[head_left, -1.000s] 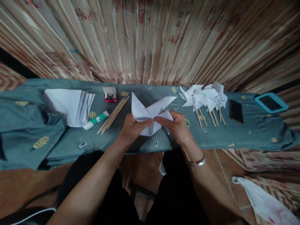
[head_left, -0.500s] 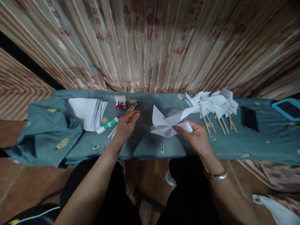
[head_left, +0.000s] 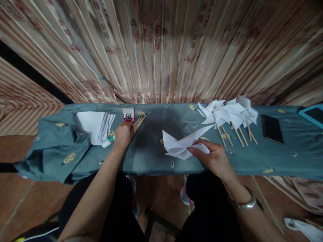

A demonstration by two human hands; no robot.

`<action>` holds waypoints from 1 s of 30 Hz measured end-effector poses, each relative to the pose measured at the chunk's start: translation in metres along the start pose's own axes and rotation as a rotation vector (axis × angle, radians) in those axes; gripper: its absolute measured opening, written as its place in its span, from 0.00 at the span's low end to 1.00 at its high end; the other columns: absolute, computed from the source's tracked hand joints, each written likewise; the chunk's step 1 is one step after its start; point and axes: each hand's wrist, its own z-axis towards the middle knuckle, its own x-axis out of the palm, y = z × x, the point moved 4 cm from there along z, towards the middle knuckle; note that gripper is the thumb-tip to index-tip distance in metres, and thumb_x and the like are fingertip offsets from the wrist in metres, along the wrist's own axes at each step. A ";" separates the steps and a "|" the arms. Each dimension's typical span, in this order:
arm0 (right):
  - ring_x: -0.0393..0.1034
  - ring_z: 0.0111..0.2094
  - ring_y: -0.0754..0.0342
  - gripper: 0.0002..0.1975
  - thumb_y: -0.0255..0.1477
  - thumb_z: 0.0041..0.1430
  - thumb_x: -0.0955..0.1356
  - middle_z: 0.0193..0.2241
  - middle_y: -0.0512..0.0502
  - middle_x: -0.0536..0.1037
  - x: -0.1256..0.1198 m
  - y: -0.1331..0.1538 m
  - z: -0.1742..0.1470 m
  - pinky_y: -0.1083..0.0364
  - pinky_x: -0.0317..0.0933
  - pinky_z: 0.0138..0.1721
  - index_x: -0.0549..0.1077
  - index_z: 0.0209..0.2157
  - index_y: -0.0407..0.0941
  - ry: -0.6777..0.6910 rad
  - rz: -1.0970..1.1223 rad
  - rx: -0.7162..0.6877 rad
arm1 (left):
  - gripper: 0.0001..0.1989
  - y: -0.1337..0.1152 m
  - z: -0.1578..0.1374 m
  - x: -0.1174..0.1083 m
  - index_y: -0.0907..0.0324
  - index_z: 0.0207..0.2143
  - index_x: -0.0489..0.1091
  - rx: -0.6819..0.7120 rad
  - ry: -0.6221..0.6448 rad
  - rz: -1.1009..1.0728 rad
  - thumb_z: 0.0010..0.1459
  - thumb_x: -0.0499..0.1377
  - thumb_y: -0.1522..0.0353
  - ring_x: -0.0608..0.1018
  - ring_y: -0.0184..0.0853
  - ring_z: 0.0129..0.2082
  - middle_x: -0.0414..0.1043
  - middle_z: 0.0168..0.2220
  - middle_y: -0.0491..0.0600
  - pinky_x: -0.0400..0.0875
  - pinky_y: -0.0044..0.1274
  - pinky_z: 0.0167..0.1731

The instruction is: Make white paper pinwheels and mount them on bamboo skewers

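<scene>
My right hand (head_left: pixel 212 154) pinches a white paper pinwheel (head_left: pixel 176 148) near its middle, thumb on top, holding it over the front part of the cloth-covered table. Its folded blades stand up and fan out to the left. My left hand (head_left: pixel 123 135) lies closed over the near ends of a few thin wooden sticks (head_left: pixel 140 123). Its fingertips are curled under, so what they grip is hidden. Just behind this hand stands a small open red-and-white box (head_left: pixel 129 115) of metal pins. A green-and-white glue stick (head_left: pixel 108 142) is partly covered by the left wrist.
A stack of white paper (head_left: pixel 94 127) lies at the left beside bunched cloth (head_left: pixel 60 144). Several finished pinwheels on sticks (head_left: pixel 228 112) are piled at the right. Past them are a black phone (head_left: pixel 272 128) and a blue-framed device (head_left: pixel 313 116). A curtain (head_left: pixel 161 50) hangs behind the table.
My left hand has moved left and is now over the near part of the sticks, covering more of the glue stick. The right hand still holds the pinwheel, slightly turned. The view has shifted a little.
</scene>
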 end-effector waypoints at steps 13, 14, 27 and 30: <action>0.69 0.22 0.54 0.09 0.38 0.49 0.73 0.23 0.50 0.79 0.000 0.004 -0.002 0.57 0.63 0.24 0.79 0.27 0.46 -0.016 -0.031 -0.054 | 0.14 -0.009 0.000 -0.014 0.61 0.39 0.77 -0.040 -0.066 -0.109 0.55 0.54 0.72 0.78 0.43 0.42 0.77 0.39 0.56 0.70 0.29 0.44; 0.71 0.24 0.54 0.08 0.37 0.50 0.73 0.24 0.50 0.80 0.000 0.007 -0.003 0.57 0.64 0.25 0.79 0.28 0.46 -0.022 -0.047 -0.083 | 0.14 -0.014 -0.001 -0.020 0.61 0.40 0.77 -0.041 -0.105 -0.189 0.54 0.54 0.72 0.78 0.42 0.41 0.77 0.40 0.56 0.71 0.29 0.44; 0.74 0.43 0.48 0.11 0.25 0.62 0.64 0.39 0.43 0.80 0.016 0.056 -0.037 0.45 0.68 0.48 0.73 0.44 0.46 -0.092 -0.368 -0.764 | 0.05 -0.106 -0.060 -0.049 0.56 0.30 0.81 -0.028 0.280 -1.418 0.47 0.67 0.67 0.73 0.31 0.29 0.72 0.30 0.48 0.70 0.22 0.28; 0.74 0.42 0.48 0.13 0.25 0.64 0.61 0.38 0.42 0.80 0.013 0.062 -0.040 0.44 0.67 0.48 0.72 0.46 0.45 -0.144 -0.412 -0.824 | 0.05 -0.109 -0.062 -0.046 0.55 0.29 0.81 -0.084 0.329 -1.471 0.45 0.69 0.68 0.74 0.32 0.31 0.72 0.31 0.48 0.69 0.22 0.28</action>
